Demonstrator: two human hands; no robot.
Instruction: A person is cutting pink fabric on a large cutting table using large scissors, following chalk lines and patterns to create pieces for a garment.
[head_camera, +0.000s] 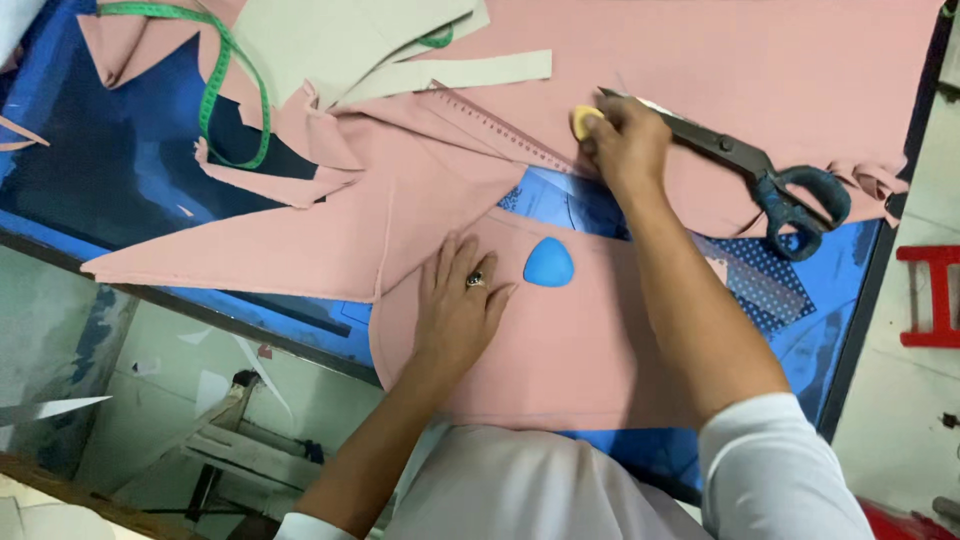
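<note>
We've got the pink cloth (560, 340) spread flat on the blue worktop (110, 170). Left hand (458, 300) lies open, pressing it down just left of the blue chalk (549, 262). Right hand (625, 140) pinches a yellow chalk (584, 120) above that, at the ruler (500, 128). Scraps look cut already; marking seems midway. Scissors (760, 175) lie right of it.

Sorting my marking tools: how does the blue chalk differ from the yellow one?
The blue chalk lies free on the pink fabric beside the left hand; the yellow chalk is pinched in the right hand. Blue shows whole, a rounded triangle; yellow is mostly hidden. Both touch the fabric.
</note>
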